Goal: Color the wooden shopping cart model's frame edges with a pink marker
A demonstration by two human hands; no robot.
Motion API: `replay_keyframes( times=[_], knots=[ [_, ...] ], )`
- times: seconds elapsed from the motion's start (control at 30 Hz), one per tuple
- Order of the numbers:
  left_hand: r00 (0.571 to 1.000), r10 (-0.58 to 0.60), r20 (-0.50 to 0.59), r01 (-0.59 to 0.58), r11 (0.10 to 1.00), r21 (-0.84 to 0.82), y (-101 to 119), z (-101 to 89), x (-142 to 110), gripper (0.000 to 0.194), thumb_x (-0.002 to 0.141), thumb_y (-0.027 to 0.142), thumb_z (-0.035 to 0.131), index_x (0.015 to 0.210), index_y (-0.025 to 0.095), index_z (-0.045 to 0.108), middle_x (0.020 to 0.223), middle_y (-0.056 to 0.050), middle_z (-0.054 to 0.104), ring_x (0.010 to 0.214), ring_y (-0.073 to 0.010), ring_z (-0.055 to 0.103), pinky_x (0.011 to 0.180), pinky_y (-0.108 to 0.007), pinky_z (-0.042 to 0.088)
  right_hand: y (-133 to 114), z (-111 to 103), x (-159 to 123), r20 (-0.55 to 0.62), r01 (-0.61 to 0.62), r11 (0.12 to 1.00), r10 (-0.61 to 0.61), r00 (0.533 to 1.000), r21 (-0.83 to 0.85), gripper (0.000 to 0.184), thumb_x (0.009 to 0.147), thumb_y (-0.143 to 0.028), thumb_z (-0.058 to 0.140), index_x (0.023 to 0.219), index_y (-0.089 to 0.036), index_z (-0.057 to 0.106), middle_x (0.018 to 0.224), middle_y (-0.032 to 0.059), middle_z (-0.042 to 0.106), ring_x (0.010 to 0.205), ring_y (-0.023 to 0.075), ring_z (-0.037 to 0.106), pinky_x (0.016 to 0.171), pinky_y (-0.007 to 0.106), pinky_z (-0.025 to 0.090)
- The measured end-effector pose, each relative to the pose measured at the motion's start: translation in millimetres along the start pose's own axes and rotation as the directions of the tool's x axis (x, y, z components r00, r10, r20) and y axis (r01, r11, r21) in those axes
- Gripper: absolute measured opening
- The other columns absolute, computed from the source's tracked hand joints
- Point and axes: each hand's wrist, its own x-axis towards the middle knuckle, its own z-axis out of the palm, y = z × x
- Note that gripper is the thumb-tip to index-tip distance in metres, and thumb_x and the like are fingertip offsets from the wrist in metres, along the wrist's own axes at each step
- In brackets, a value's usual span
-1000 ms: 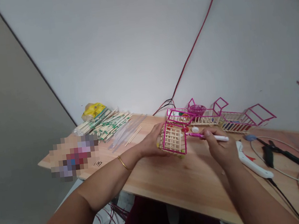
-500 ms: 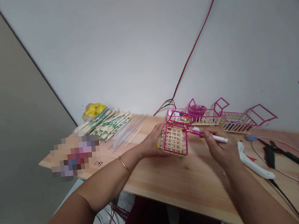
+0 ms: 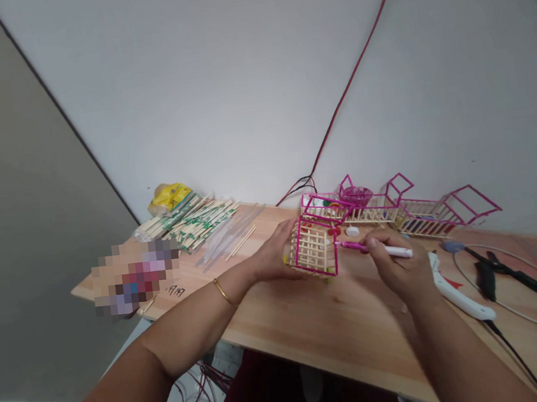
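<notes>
My left hand (image 3: 278, 254) grips a small wooden-stick basket (image 3: 312, 247) from its left side, its lattice turned toward me and its rim sticks coloured magenta. Between the fingers of my right hand (image 3: 394, 261) is a marker pen (image 3: 374, 249) with a white barrel and a magenta front part. The pen's tip is at the right edge of the basket's rim; whether it touches cannot be made out. Just behind the basket lie a red cap (image 3: 334, 231) and a white cap (image 3: 352, 232).
More magenta-edged stick baskets (image 3: 426, 216) and a magenta cup (image 3: 357, 197) line the wall. Loose sticks (image 3: 204, 224) and a yellow bag (image 3: 169, 197) are at the left. A white glue gun (image 3: 461, 296) and cables (image 3: 521, 277) lie at the right.
My right hand and the pen have shifted slightly down and right, with the tip lower along the rim's right edge. My left hand keeps its grip on the basket.
</notes>
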Motion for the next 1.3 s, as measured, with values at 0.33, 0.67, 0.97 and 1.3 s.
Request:
replay_keyframes(
  times=[0.33,0.67,0.97,1.3],
  knots=[
    [0.999,-0.047,-0.018,0.047,0.999,-0.006,0,0.3,-1,0.126,0.046,0.054,0.090,0.150,0.020,0.027,0.149,-0.017,0.040,0.140,-0.0375,0.037,0.120,-0.054,0.031,-1,-1,-1,0.116,0.019,0.992,-0.034,0.993,0.124,0.029,0.093,-0.032,0.050,0.066,-0.022,0.055,0.061,-0.0016,0.057,0.057,0.0123,0.054,0.057,0.026,0.041],
    [0.998,-0.044,-0.033,0.044,0.999,0.003,-6,-0.9,-1,0.123,0.049,0.053,0.090,0.149,0.018,0.027,0.148,-0.018,0.041,0.140,-0.0367,0.038,0.120,-0.054,0.031,-1,0,0,0.242,-0.006,0.979,-0.044,0.969,0.203,0.029,0.092,-0.031,0.048,0.065,-0.022,0.053,0.058,-0.0020,0.055,0.053,0.0117,0.052,0.055,0.026,0.041],
    [0.995,-0.079,-0.057,0.079,0.997,-0.001,-4,-1.9,-1,0.125,0.047,0.051,0.091,0.149,0.016,0.027,0.149,-0.019,0.040,0.141,-0.0359,0.037,0.121,-0.052,0.029,2,0,-2,0.203,-0.040,0.983,0.003,0.979,0.179,0.031,0.091,-0.036,0.049,0.064,-0.022,0.054,0.060,-0.0001,0.057,0.058,0.0143,0.055,0.058,0.029,0.043],
    [0.983,-0.171,-0.066,0.167,0.984,-0.066,-10,-1.2,-3,0.136,0.038,0.048,0.095,0.151,0.019,0.026,0.151,-0.018,0.037,0.143,-0.0391,0.034,0.122,-0.057,0.026,-2,2,-2,0.160,-0.040,0.990,0.018,0.987,0.137,0.032,0.091,-0.036,0.049,0.063,-0.022,0.054,0.060,-0.0003,0.058,0.057,0.0139,0.054,0.057,0.028,0.041]
  ],
)
